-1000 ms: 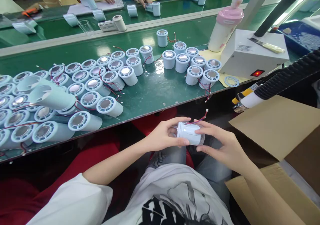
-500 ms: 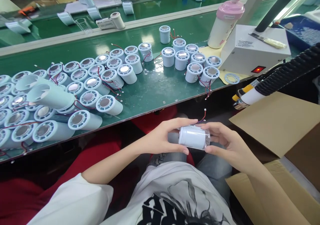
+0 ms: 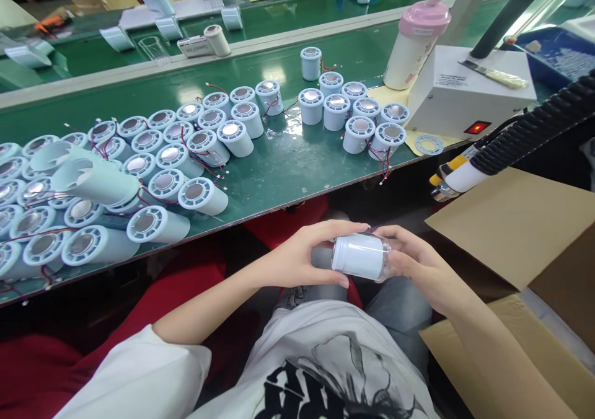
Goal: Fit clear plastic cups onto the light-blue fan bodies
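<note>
Over my lap I hold a light-blue cylinder (image 3: 360,255) lying on its side, wrapped in a clear film sleeve that reaches past its right end. My left hand (image 3: 304,255) curves round the left end, thumb below and fingers above. At the right end my right hand (image 3: 411,258) pinches the loose film, its thumb in front and fingers behind. Only a bit of dark wire shows at the cylinder's top edge. On the green bench, similar light-blue cylinders (image 3: 202,194) with round metal centres and thin red and dark wires stand in a large group at left, with a smaller group (image 3: 357,132) at right.
Empty light-blue sleeves (image 3: 100,180) lie on the left group. A white box with a red lit switch (image 3: 478,127), a pink-lidded bottle (image 3: 413,41) and a flat ring (image 3: 428,145) are at right. A black ribbed hose (image 3: 534,131) hangs above an open cardboard box (image 3: 515,227).
My right thumb and fingers have shifted onto the film at the cylinder's right end. The wire and white connector that stuck up above the cylinder no longer show. My left hand has hardly moved.
</note>
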`<state>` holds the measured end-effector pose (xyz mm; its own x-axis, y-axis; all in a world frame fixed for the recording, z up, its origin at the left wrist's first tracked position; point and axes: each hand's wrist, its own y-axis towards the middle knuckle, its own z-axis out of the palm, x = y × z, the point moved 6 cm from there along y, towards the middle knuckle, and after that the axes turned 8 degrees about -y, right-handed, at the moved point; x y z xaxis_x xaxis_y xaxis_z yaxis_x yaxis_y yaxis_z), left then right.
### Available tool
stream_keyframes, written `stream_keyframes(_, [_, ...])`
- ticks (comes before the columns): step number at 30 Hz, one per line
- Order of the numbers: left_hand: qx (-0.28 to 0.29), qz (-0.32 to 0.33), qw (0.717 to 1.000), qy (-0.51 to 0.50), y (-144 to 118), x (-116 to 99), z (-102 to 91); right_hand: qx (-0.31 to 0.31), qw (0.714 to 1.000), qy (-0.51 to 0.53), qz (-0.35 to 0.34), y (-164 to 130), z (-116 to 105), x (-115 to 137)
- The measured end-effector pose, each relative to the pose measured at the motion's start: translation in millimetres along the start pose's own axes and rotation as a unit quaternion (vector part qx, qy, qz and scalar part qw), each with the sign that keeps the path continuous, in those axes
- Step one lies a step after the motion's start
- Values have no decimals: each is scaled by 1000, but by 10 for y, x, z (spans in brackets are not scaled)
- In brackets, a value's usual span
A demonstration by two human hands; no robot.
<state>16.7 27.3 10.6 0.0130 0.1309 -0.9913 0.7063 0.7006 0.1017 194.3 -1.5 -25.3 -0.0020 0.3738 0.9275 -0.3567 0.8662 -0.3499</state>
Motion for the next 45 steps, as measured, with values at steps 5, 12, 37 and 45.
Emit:
stream_keyframes(5, [-2, 2, 1000, -5, -9, 4, 2, -6, 998, 31, 48, 3, 20, -84])
stream_keyframes(12, [5, 1, 1000, -16, -6, 11, 17, 8, 994, 70, 87, 17, 120, -122])
stream_keyframes(37, [0, -118, 986, -114, -53, 125, 90, -56, 876, -357, -318, -256, 67, 162])
stream_keyframes(45, [15, -22, 997, -79, -39, 2, 54, -62, 920, -259, -288, -253, 19, 73])
